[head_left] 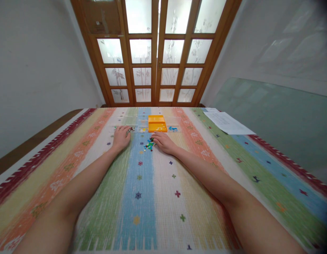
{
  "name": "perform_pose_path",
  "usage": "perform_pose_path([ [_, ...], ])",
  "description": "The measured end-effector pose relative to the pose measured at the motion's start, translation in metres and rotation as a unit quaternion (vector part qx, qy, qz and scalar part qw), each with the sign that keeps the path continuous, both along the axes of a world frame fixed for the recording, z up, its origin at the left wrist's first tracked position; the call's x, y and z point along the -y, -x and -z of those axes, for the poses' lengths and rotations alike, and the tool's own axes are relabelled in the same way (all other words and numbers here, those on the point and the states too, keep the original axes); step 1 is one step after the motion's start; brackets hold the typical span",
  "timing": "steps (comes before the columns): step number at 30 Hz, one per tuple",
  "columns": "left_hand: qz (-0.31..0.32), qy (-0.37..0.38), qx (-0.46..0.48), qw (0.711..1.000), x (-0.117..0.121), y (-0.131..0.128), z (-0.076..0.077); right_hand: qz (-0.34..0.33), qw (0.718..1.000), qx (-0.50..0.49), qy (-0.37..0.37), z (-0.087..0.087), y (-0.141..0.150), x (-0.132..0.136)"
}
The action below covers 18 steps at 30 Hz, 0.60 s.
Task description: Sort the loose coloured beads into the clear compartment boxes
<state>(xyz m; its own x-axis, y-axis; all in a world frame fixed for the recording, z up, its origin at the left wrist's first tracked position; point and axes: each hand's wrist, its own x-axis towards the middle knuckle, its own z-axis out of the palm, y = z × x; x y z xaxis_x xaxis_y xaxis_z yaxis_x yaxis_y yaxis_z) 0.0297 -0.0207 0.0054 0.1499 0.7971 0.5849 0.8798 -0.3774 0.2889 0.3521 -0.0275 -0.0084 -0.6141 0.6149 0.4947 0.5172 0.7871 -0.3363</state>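
Note:
My left hand (121,137) rests at the front edge of a clear shallow container, its fingers slightly bent and apart beside small dark red pieces (131,129). Over the right side of a loose pile of tiny pieces (149,145), coloured green, blue, white and dark, lie the fingertips of my right hand (164,142). Those fingers look stretched out and a little apart, with nothing visible held. Just beyond the pile, an open orange box (157,126) has its lid tipped back and a few pale bits inside. Blue pieces (173,129) sit right of it, small yellow and white ones (143,130) left.
A striped, patterned cloth (138,211) covers the table. White printed sheets (227,122) lie at the far right edge. Beyond the table stand wooden doors with frosted panes (158,65). A pale green glass-like panel (279,120) leans along the right wall.

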Motion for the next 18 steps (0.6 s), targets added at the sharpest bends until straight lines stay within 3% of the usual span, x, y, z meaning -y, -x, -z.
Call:
perform_pose_path([
  [6,0.058,0.003,0.009,0.998,0.001,-0.003,0.0,0.001,1.0,0.003,0.003,-0.001,0.0,0.001],
  [13,0.258,0.075,-0.041,0.962,0.017,-0.021,-0.01,0.007,1.0,0.009,-0.002,0.0,0.0,0.0],
  [18,0.314,0.099,-0.059,0.942,0.031,-0.036,-0.018,0.007,1.0,0.007,-0.006,0.001,0.0,0.0],
])
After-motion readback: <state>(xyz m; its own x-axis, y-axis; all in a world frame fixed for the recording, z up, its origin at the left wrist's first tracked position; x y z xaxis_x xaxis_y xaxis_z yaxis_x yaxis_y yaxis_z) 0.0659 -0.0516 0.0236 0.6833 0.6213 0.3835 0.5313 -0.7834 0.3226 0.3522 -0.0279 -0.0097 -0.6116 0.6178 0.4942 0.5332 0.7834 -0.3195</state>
